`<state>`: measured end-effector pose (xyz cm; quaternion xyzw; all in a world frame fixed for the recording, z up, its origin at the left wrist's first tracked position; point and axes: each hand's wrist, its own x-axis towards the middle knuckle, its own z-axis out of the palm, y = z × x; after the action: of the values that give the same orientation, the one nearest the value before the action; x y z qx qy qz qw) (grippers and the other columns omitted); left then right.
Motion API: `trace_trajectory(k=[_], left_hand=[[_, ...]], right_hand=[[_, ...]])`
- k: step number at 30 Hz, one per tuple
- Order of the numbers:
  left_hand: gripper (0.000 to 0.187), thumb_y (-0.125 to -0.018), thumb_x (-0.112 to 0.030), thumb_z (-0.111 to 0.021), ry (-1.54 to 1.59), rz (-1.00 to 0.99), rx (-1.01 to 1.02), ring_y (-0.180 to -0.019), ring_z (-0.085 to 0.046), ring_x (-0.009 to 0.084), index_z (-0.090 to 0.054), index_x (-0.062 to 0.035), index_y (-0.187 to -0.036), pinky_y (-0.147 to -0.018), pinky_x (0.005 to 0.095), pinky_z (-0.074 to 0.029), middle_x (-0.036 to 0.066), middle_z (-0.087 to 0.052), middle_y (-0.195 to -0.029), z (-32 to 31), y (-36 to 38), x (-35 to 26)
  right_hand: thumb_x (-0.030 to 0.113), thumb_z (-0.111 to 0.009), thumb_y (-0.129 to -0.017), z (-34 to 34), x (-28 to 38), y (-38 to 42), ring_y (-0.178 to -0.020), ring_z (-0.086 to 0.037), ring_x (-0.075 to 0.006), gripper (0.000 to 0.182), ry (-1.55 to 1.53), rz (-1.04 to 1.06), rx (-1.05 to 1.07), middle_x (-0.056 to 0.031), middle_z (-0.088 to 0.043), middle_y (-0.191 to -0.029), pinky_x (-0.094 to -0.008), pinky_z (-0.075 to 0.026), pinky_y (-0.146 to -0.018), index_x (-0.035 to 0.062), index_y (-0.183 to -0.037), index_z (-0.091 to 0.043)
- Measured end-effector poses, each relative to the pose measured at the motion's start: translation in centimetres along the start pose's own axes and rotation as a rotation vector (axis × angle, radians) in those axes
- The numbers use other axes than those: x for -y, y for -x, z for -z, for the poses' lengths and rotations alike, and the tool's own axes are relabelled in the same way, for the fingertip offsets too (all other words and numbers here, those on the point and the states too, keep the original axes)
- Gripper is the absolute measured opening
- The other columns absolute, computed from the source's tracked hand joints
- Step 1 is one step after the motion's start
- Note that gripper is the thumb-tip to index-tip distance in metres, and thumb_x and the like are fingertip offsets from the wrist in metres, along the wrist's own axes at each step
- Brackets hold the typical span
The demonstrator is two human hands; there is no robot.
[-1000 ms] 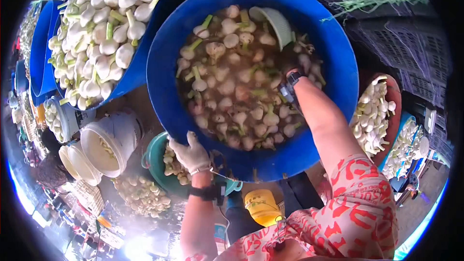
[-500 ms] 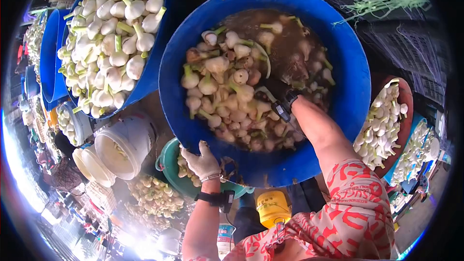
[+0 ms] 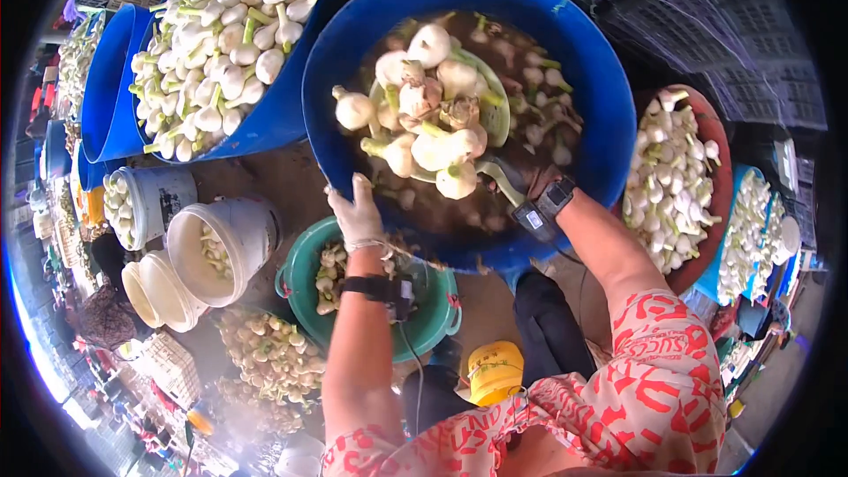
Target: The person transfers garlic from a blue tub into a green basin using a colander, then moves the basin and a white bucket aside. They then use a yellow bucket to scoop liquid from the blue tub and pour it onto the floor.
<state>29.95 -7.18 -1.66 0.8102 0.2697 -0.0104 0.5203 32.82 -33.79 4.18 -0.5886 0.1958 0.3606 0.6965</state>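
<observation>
A large blue tub (image 3: 609, 159) holds murky brown water with garlic bulbs in it. My right hand (image 3: 527, 178), in a dark glove, grips the handle of a pale green scoop (image 3: 496, 115). Whole garlic bulbs (image 3: 433, 148) with short green stems are heaped on the scoop, above the water; some have brown loose skin. The heap hides most of the scoop. My left hand (image 3: 358, 216), in a whitish glove, is at the tub's near left rim, with thumb and fingers spread across the edge.
A green basin (image 3: 433, 305) with bulbs stands below the tub. Left are a blue tub of cleaned garlic (image 3: 221, 62), white buckets (image 3: 247, 238) and a floor pile of garlic (image 3: 265, 344). A red tub of garlic (image 3: 667, 185) is right; a yellow container (image 3: 495, 371) sits near my legs.
My right hand has brought the scoop up out of the water, loaded with garlic bulbs. My left hand stays at the rim; the whole view has shifted slightly.
</observation>
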Motion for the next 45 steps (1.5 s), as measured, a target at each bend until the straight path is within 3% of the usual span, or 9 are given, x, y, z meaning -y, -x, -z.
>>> trace_trajectory(k=[4, 12, 14, 18, 23, 28, 36, 40, 45], left_hand=[[0.056, -0.092, -0.05, -0.045, 0.802, 0.288, 0.246, -0.127, -0.033, 0.018, -0.036, -0.0183, -0.137, -0.106, 0.0426, -0.017, 0.001, -0.04, -0.137, 6.8, 1.0, -4.1], [0.042, -0.087, -0.013, -0.053, 0.624, 0.011, 0.149, -0.102, -0.056, 0.0209, -0.04, -0.0025, -0.126, -0.079, 0.0322, -0.052, 0.012, -0.055, -0.117, 21.1, 11.8, -2.1], [0.042, -0.09, -0.029, -0.049, 0.894, 0.407, 0.133, -0.106, -0.054, 0.0219, -0.044, -0.0072, -0.125, -0.081, 0.0327, -0.05, 0.009, -0.054, -0.12, 23.7, 14.0, 7.8], [0.053, -0.093, -0.044, -0.043, 0.302, 0.609, -0.023, -0.125, -0.042, 0.0239, -0.044, -0.0068, -0.13, -0.094, 0.032, -0.042, 0.01, -0.045, -0.135, 23.6, 14.5, 17.5], [0.064, -0.091, -0.025, -0.054, 0.134, 0.222, 0.048, -0.131, -0.03, 0.0252, -0.025, 0.0071, -0.138, -0.106, 0.0321, -0.025, 0.022, -0.03, -0.143, 8.3, 5.1, 2.6], [0.066, -0.086, -0.028, -0.061, -0.53, 0.216, -0.312, -0.112, -0.05, 0.0366, -0.031, 0.011, -0.13, -0.094, 0.038, -0.039, 0.027, -0.048, -0.123, -3.7, 3.4, -3.6], [0.075, -0.085, -0.029, -0.062, -0.602, 0.167, -0.298, -0.111, -0.051, 0.0363, -0.023, 0.0055, -0.138, -0.097, 0.0403, -0.039, 0.028, -0.037, -0.134, -3.7, 3.6, -1.4], [0.073, -0.085, -0.028, -0.063, -0.435, 0.237, -0.285, -0.116, -0.045, 0.0339, -0.024, 0.008, -0.136, -0.102, 0.038, -0.033, 0.028, -0.038, -0.131, -3.4, 3.6, -1.9], [0.072, -0.084, -0.031, -0.062, -0.37, 0.216, -0.267, -0.117, -0.044, 0.0351, -0.027, 0.0095, -0.133, -0.1, 0.0387, -0.033, 0.026, -0.043, -0.128, -2.8, 3.5, -3.2]], right_hand=[[0.035, -0.061, -0.084, -4.7, 1.0, 6.7, -0.062, -0.059, -0.01, 0.038, 0.019, 0.024, -0.023, -0.004, -0.062, -0.082, -0.0207, -0.046, -0.046, 0.0065, -0.109, -0.056], [0.019, -0.056, -0.081, -16.0, -7.2, 8.6, -0.096, -0.061, -0.0303, 0.062, 1.042, 0.772, -0.134, -0.0245, -0.059, -0.101, -0.0419, -0.051, -0.073, -0.0058, -0.132, -0.032], [0.022, -0.058, -0.081, -15.3, -7.2, 7.2, -0.082, -0.063, -0.0295, 0.063, 1.014, 0.902, -0.235, -0.0193, -0.063, -0.096, -0.0387, -0.051, -0.066, -0.0073, -0.131, -0.033], [0.02, -0.063, -0.079, -7.4, -1.7, 5.9, -0.072, -0.065, -0.0306, 0.061, 1.271, 0.431, -0.547, -0.0149, -0.065, -0.087, -0.0388, -0.052, -0.059, -0.0002, -0.13, -0.037], [0.01, -0.049, -0.085, 18.2, 0.2, -2.4, -0.079, -0.063, -0.0402, 0.043, 1.108, 0.297, -0.99, -0.024, -0.064, -0.088, -0.0465, -0.05, -0.066, -0.0004, -0.124, -0.034], [0.013, -0.048, -0.082, 19.4, -1.5, -4.9, -0.082, -0.064, -0.0371, 0.062, 1.451, -0.315, -0.797, -0.0242, -0.064, -0.091, -0.0453, -0.051, -0.071, -0.0119, -0.132, -0.023], [0.018, -0.058, -0.084, 16.0, -10.0, -11.7, -0.061, -0.061, -0.0181, 0.036, 0.841, -0.421, -0.363, -0.0142, -0.063, -0.076, -0.0323, -0.048, -0.051, -0.0011, -0.112, -0.05], [0.033, -0.055, -0.085, 13.9, -13.2, -13.5, -0.07, -0.064, -0.023, 0.035, 0.962, 0.083, -0.183, -0.0152, -0.063, -0.088, -0.0357, -0.049, -0.058, 0.0005, -0.098, -0.061], [0.028, -0.054, -0.088, 9.3, -8.4, -11.9, -0.059, -0.06, -0.0165, 0.027, 0.281, -0.369, -0.011, -0.0098, -0.063, -0.078, -0.0308, -0.046, -0.046, 0.0041, -0.099, -0.059]])
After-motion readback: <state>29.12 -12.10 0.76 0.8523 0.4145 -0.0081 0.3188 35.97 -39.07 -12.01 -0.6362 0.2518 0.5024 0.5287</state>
